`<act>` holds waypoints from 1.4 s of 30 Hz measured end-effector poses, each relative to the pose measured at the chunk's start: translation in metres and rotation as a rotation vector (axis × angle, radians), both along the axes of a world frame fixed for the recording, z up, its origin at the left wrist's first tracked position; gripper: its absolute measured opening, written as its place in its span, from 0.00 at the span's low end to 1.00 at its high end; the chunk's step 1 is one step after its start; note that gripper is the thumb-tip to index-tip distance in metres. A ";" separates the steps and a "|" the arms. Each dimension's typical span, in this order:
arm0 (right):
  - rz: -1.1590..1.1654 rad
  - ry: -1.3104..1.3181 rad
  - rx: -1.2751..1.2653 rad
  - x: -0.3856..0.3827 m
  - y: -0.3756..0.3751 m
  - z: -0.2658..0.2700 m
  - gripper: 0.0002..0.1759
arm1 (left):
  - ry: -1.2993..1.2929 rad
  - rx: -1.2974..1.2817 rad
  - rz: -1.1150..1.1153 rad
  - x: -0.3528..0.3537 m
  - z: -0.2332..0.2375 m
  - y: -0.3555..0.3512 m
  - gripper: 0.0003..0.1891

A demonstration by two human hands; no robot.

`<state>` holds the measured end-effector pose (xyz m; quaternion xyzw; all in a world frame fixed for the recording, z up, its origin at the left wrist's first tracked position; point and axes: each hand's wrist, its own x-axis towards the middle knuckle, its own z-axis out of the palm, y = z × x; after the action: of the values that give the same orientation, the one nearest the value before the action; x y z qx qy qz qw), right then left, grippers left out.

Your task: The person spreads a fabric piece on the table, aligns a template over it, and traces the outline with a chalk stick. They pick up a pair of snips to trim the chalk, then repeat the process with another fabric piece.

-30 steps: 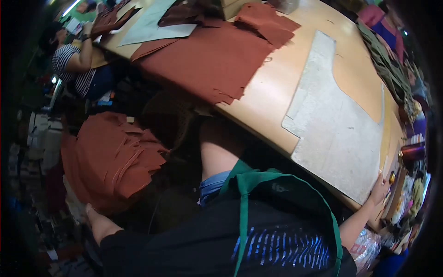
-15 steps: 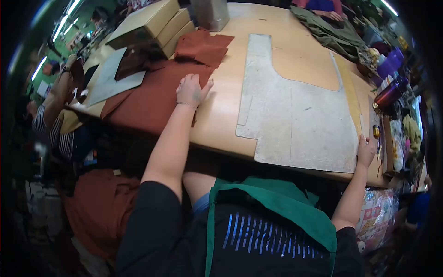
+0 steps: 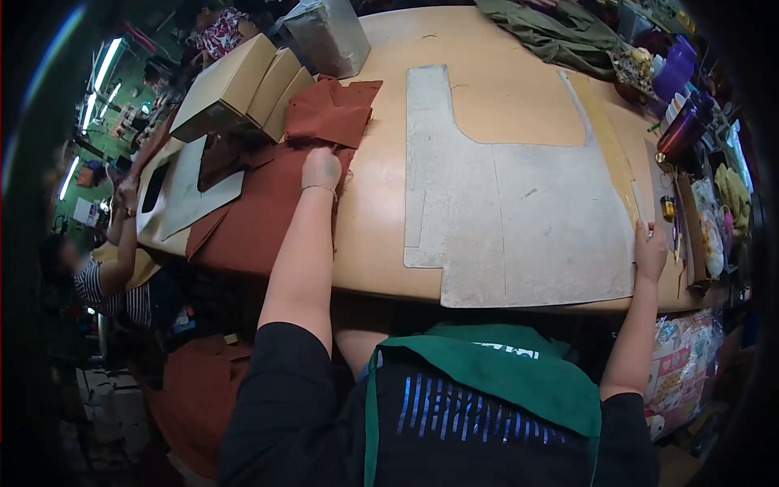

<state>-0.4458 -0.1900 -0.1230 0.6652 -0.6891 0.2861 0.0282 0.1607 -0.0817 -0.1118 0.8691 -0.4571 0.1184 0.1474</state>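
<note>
On the left of the table lies rust-brown cloth (image 3: 251, 207), with a folded piece bunched at its far end. My left hand (image 3: 322, 169) is at the cloth's right edge, its fingers curled down and closed on the fabric, the fingertips mostly hidden. A large grey pattern template (image 3: 535, 219) with a deep curved cut-out lies flat to the right. Beside the template's right edge, my right hand (image 3: 650, 253) rests with bent fingers closed together. Something small and pale shows at those fingers, too small to name. A yellowish strip (image 3: 608, 138) runs along the template.
Cardboard boxes (image 3: 223, 85) and a grey bin (image 3: 329, 36) stand at the back left. A smaller grey board (image 3: 199, 203) lies partly under dark cloth. Olive cloth (image 3: 552, 36), a dark red bottle (image 3: 682, 130) and tools line the far right. A co-worker (image 3: 114, 272) sits at the left.
My left hand has moved forward along the cloth, and its spread fingers have closed onto the fabric. My right hand stays by the template edge. The view has shifted slightly.
</note>
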 end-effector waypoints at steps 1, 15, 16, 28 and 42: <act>0.005 -0.009 0.006 0.000 0.000 0.000 0.22 | 0.026 -0.012 -0.003 0.004 0.001 0.003 0.12; 0.000 -0.010 0.006 -0.002 -0.001 0.000 0.24 | -0.124 0.189 0.007 0.032 0.055 0.010 0.27; -0.004 -0.011 0.008 -0.002 0.000 0.000 0.24 | -0.188 0.214 0.032 0.036 0.057 0.010 0.28; -0.011 -0.051 0.017 0.002 0.001 0.002 0.21 | 1.080 -0.428 0.233 0.064 0.017 0.044 0.12; -0.114 0.089 -0.061 0.012 0.012 0.005 0.18 | 1.000 -1.047 0.117 0.214 -0.022 0.062 0.31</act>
<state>-0.4336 -0.1784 -0.1176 0.6358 -0.7149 0.2748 0.0953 0.3747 -0.0196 -0.1337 0.6577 -0.1713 -0.0823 0.7289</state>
